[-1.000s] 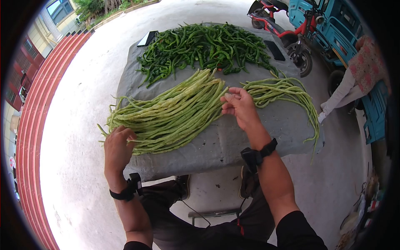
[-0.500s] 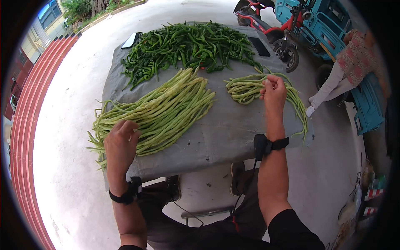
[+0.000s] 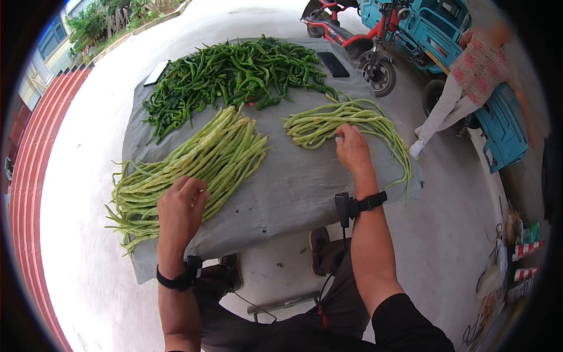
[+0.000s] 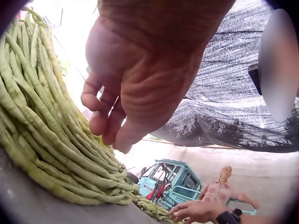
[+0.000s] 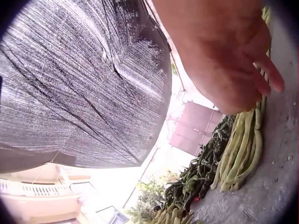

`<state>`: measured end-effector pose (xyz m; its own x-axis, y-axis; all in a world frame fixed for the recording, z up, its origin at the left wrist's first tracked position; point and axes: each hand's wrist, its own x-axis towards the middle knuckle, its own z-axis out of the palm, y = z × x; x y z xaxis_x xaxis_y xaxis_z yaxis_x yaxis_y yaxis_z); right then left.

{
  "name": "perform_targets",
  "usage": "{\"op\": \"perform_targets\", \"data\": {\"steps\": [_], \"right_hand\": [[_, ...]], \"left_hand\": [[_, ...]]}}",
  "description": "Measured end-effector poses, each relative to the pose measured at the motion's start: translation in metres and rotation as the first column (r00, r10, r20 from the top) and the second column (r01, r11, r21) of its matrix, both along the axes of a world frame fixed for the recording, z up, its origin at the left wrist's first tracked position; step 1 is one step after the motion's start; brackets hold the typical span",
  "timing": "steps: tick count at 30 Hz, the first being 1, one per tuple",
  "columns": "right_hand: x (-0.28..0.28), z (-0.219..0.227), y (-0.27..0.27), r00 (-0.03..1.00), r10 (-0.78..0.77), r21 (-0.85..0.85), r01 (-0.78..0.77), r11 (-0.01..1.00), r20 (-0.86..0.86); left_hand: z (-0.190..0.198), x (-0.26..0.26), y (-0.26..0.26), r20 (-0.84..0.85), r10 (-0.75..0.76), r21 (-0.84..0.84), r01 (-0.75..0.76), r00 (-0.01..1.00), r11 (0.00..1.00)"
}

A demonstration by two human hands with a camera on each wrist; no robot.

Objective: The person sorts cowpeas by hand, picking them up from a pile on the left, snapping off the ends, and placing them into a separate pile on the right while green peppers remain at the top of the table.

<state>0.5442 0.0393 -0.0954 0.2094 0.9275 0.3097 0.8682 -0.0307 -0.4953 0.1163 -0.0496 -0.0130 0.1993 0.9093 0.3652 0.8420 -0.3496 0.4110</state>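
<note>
The right hand (image 3: pixel 353 149) is held partly open at the smaller pile of yardlong beans (image 3: pixel 316 125); the left hand (image 3: pixel 177 212) is loosely curled by the larger bundle (image 3: pixel 205 149) on the counter (image 3: pixel 287 188), nothing seen gripped. Beans are probably best drawn singly, by one end.

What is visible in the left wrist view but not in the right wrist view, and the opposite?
Only the left: the left hand, a blue tricycle, a standing person.
Only the right: green peppers, a balcony.
Both: long beans, the right hand, a dark sheet overhead.
</note>
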Motion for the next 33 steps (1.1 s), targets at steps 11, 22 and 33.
{"op": "perform_targets", "data": {"steps": [11,22,33], "right_hand": [[-0.019,-0.005,0.013,0.996,0.061,0.219,-0.074,0.973,0.064],[-0.031,-0.025,0.033,0.980,0.113,0.199,-0.145,0.969,0.164],[-0.035,0.010,0.022,0.986,0.130,0.271,-0.154,0.950,0.106]], "left_hand": [[-0.005,0.014,0.004,0.037,-0.095,0.000,0.095,0.995,0.995],[-0.001,0.018,0.002,0.105,-0.129,0.001,0.130,0.986,0.992],[-0.004,0.019,0.002,0.073,-0.156,0.016,0.155,0.985,0.988]]}}
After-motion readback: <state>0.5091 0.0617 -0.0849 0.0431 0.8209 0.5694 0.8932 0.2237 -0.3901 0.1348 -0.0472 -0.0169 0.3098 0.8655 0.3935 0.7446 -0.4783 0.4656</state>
